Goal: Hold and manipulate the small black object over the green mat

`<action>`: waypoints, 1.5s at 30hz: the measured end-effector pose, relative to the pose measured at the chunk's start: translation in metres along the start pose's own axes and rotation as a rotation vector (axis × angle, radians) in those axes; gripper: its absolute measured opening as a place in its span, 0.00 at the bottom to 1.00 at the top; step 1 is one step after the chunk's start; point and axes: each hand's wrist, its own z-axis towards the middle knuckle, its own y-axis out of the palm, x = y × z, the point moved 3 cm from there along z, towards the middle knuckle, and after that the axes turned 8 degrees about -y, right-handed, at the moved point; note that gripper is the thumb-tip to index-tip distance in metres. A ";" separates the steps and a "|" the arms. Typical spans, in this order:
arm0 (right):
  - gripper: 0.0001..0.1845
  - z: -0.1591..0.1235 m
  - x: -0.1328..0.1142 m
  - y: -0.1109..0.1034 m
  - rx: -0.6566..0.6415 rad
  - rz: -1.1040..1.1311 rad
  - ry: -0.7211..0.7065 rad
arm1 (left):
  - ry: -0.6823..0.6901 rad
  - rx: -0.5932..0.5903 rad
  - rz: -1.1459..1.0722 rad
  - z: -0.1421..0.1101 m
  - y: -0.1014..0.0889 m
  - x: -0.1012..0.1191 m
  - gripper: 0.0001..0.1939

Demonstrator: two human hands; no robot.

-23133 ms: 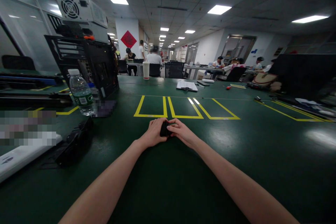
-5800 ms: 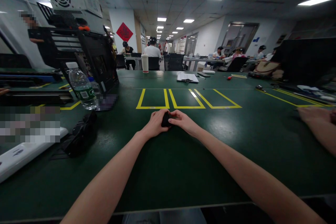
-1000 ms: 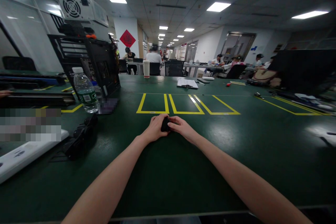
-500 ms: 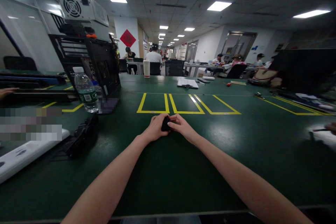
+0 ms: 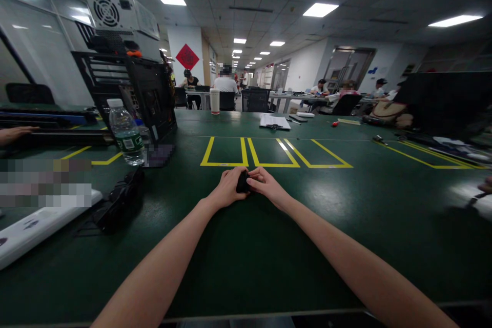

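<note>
Between my two hands, at the middle of the green table (image 5: 238,266), is a small black object (image 5: 242,183) whose kind I cannot make out. My left hand (image 5: 229,187) is wrapped round it from the left, fingers over the top and thumb at the near side. From the right, my right hand (image 5: 266,184) pinches its side with thumb and fingertips. Much of the object is hidden by the fingers. Just beyond my hands, yellow tape outlines (image 5: 224,164) lie on the tabletop.
At left stand a water bottle (image 5: 128,136) and an open computer case (image 5: 149,97), with black cables (image 5: 119,200) and a white power strip (image 5: 49,223) nearer. A clipboard (image 5: 274,122) and a white cup (image 5: 214,101) are farther back. Another person's hand (image 5: 15,136) shows at far left.
My hands and the black object stay almost in place. At the far left, the other person's hand has shifted slightly; a dark thing at the right edge has moved a little.
</note>
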 end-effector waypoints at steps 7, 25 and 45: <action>0.17 0.003 0.006 -0.003 0.002 -0.014 0.040 | -0.005 -0.002 -0.003 0.000 0.000 0.000 0.30; 0.18 0.004 0.010 -0.003 0.014 0.003 0.037 | -0.001 -0.003 -0.008 0.001 0.000 0.000 0.30; 0.17 0.004 0.005 -0.002 0.012 0.007 0.052 | 0.008 0.005 0.001 0.000 0.002 -0.002 0.30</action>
